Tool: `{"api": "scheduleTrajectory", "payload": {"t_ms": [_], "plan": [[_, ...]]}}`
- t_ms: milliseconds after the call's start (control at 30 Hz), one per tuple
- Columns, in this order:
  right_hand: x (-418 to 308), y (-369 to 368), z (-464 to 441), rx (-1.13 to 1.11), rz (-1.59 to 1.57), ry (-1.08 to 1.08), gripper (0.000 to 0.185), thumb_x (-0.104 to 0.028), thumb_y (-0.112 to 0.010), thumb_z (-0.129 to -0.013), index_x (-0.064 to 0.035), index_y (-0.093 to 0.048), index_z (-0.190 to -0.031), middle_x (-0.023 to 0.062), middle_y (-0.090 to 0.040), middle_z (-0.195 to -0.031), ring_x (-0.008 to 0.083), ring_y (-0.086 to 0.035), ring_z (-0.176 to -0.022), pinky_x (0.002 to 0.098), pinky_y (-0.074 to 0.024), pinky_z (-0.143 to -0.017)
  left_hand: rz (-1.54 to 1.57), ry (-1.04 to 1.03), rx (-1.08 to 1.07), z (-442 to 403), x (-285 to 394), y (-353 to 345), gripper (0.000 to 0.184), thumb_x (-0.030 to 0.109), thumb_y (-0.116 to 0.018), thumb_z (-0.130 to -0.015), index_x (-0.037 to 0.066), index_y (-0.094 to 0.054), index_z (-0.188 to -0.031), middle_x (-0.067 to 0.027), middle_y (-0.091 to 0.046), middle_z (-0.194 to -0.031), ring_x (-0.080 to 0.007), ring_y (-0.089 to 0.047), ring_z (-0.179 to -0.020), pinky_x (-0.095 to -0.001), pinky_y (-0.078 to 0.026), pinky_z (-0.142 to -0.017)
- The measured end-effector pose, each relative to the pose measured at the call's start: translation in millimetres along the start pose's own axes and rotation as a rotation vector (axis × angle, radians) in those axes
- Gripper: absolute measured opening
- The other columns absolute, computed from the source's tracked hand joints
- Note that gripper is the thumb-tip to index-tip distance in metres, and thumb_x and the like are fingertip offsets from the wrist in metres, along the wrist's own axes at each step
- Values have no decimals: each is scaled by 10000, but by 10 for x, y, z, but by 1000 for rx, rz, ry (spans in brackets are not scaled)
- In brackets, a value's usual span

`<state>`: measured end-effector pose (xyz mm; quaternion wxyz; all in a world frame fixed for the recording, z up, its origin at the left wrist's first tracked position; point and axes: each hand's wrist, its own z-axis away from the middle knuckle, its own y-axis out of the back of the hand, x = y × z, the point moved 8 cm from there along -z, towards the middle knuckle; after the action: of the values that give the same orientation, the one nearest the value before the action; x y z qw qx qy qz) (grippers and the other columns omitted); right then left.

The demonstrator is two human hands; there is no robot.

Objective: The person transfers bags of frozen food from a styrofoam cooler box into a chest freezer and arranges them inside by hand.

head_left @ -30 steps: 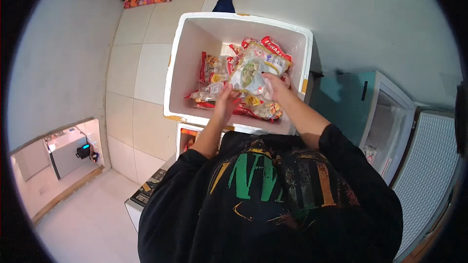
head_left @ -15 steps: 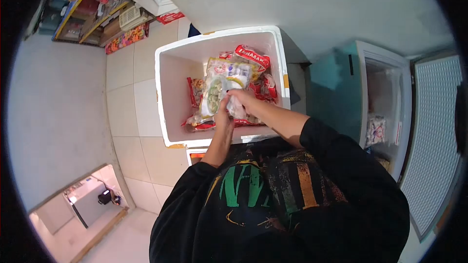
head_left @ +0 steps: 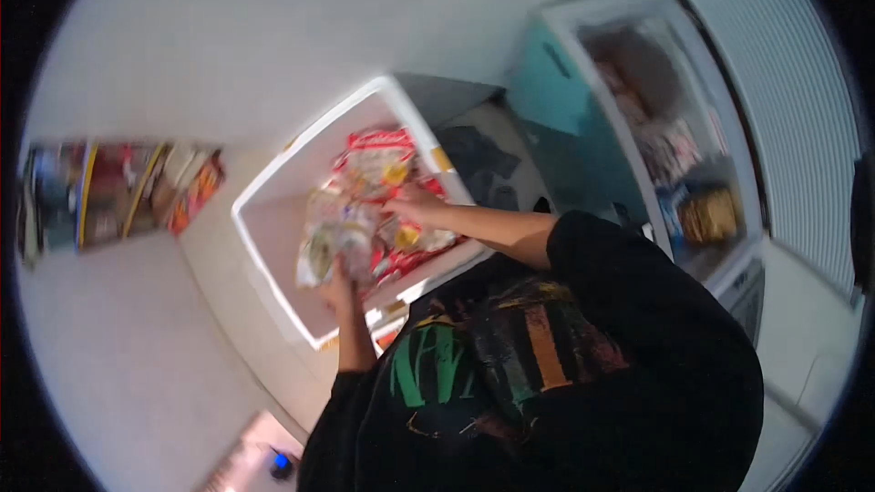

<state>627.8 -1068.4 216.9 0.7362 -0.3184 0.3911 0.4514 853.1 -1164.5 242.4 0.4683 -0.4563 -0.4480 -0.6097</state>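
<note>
A white foam box (head_left: 273, 264) stands in front of me, holding several red-edged food bags (head_left: 383, 153). At its left side lies a white and clear bag with a green picture (head_left: 321, 246). My left hand (head_left: 341, 290) grips the lower edge of this bag, its fingers partly hidden behind the plastic. Over the middle of the box, my right hand (head_left: 415, 204) is at the bag's right side, above the red bags. Motion blur hides whether its fingers hold any plastic.
To the right, an open teal freezer (head_left: 570, 82) has bags inside, with its white lid (head_left: 775, 100) beyond it. Shelves with goods (head_left: 109, 191) stand at the far left. A grey wall (head_left: 273, 36) rises behind the box.
The view has swung to the right, showing more of the freezer. My hands, together on the white bag half a second ago, have moved apart, and the bag lies further left in the box.
</note>
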Motion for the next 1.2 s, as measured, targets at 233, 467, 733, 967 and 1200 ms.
{"api": "scheduleTrajectory", "payload": {"t_ms": [233,467,733,967,1200], "plan": [[-459,1523,1242,225,-93,91,595,-341,-609,-730,41,-385,-1126,164,-480,-1089,201,-511,-937,283,-400,-786,200,455,-394,508,838,-1404,503,144,-591,-763,-24,-387,-1191,-137,-515,-1090,-247,-543,-957,-346,-456,-822],[115,2923,2288,579,-340,224,706,-389,-643,-702,-3,-338,-1209,168,-381,-1232,275,-449,-1060,369,-389,-851,54,-46,-1062,1479,1730,-3721,556,52,-642,-707,-46,-380,-1188,-134,-487,-1127,-239,-514,-984,-334,-416,-849],[1976,4504,3745,1225,-697,317,325,-168,-591,-758,-3,-502,-1023,92,-578,-909,177,-544,-896,281,-421,-787,-566,-975,-1659,3445,1384,-6379,456,172,-732,-627,16,-551,-1017,-111,-615,-936,-185,-591,-851,-315,-461,-747],[2902,4798,4367,1526,-745,132,230,-65,-533,-756,-1,-511,-977,59,-580,-892,140,-538,-798,256,-427,-700,-1522,-1598,-2164,4594,-1131,-7437,676,226,-683,-650,62,-375,-1229,-191,-512,-1115,-332,-474,-1050,-425,-345,-924],[2947,4779,4294,1319,-963,60,206,-33,-494,-771,-21,-506,-976,39,-589,-843,98,-542,-691,234,-431,-558,-2349,-1396,-2176,4363,-2496,-7547,708,267,-748,-584,27,-446,-1178,-162,-433,-1223,-278,-449,-1101,-431,-396,-869]]}}
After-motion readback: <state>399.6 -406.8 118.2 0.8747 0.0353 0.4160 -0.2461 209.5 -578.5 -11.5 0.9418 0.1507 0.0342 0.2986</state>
